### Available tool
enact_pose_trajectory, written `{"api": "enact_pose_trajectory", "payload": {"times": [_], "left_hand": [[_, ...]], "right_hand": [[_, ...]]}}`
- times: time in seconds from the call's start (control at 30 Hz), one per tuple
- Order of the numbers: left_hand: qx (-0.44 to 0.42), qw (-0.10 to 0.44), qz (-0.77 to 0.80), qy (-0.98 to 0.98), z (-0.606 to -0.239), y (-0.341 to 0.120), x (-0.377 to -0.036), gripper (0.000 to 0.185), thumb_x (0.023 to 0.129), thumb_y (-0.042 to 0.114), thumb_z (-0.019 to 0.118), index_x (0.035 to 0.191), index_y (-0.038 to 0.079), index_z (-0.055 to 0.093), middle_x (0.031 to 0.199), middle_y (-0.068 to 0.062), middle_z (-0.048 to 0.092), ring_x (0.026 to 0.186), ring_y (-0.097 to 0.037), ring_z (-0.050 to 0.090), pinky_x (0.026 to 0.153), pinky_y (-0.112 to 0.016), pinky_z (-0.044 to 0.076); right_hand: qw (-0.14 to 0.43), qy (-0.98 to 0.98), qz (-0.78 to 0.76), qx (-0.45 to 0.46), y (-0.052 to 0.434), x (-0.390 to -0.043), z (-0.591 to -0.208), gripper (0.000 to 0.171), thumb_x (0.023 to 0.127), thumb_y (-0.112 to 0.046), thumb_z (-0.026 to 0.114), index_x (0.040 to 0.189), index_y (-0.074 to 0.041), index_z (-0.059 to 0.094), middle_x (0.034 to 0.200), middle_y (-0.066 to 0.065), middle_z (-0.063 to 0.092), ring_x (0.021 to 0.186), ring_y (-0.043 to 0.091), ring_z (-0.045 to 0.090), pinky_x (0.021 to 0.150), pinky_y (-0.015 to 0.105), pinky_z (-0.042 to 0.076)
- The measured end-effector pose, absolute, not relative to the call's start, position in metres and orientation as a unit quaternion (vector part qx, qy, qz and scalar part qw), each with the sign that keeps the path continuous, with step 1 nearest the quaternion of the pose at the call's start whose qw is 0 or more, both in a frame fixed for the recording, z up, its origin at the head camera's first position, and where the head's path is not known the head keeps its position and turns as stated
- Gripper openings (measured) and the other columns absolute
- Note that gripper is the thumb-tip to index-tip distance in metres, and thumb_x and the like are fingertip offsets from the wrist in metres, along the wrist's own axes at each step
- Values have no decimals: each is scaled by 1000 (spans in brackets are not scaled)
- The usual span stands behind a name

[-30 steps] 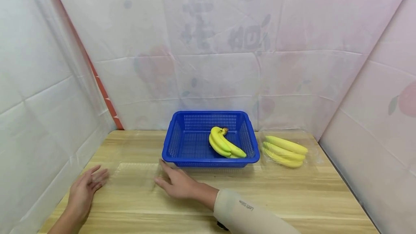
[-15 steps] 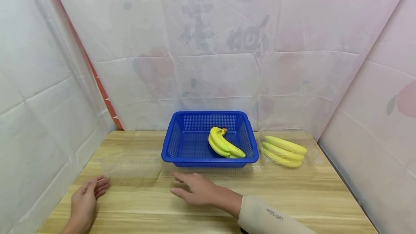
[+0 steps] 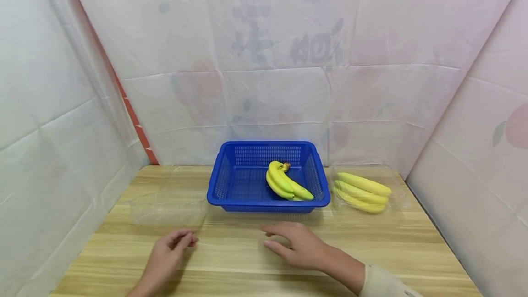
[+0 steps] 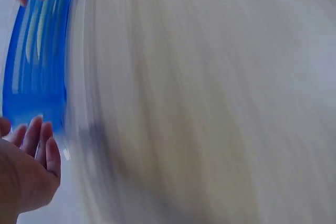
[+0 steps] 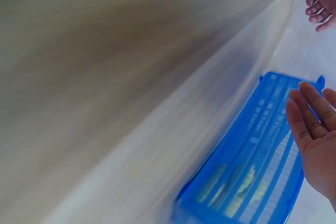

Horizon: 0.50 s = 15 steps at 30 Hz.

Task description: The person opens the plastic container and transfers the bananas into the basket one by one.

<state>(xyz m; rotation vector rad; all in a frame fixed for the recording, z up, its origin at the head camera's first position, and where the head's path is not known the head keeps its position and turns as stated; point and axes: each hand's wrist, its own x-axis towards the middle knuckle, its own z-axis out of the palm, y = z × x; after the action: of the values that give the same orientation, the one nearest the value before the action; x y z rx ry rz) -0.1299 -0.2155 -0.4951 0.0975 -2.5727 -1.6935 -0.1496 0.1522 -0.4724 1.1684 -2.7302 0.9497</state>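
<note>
Both grips empty: your left hand (image 3: 167, 251), lower left of centre, fingers loosely bent; your right hand (image 3: 299, 244), lower right of centre, fingers half-extended, thumb apart. Yellow banana bunch (image 3: 280, 181) lies in the blue slotted plastic basket (image 3: 268, 204), mid-frame; clear thin-walled plastic container (image 3: 167, 212), left. If lifting fruit, best support its middle. Right wrist view shows your bare right palm (image 5: 321, 162); head view hides it.
</note>
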Motion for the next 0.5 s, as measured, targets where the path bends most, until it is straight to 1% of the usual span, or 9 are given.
{"api": "enact_pose_trajectory", "payload": {"times": [0.13,0.23,0.33,0.5], "left_hand": [[-82,-31,-510,-856,-494,-194,-125,23,106,19,67,124,6,76,110,-3,81,96,-6,72,83,-20,59],[-161,-59,-482,-859,-494,-186,-122,28,109,26,63,129,8,73,118,-4,79,104,-7,71,86,-23,59],[-209,-63,-469,-856,-494,-179,-122,30,110,28,61,131,9,72,123,-4,78,108,-7,70,88,-25,59],[-236,-54,-471,-848,-498,-166,-125,29,110,26,61,132,8,71,122,-5,79,108,-4,69,89,-26,59]], "right_hand": [[37,-884,302,355,179,-141,-476,39,111,-40,58,138,-15,72,128,0,80,116,15,76,97,40,64],[52,-891,295,342,194,-136,-479,37,110,-38,59,135,-15,74,125,-1,80,114,14,76,94,40,64],[72,-896,283,334,206,-133,-480,33,110,-36,61,132,-16,76,126,-4,80,113,14,76,93,39,64],[98,-902,275,317,218,-130,-480,30,108,-34,64,129,-16,78,126,-8,80,113,14,77,92,38,65]]}}
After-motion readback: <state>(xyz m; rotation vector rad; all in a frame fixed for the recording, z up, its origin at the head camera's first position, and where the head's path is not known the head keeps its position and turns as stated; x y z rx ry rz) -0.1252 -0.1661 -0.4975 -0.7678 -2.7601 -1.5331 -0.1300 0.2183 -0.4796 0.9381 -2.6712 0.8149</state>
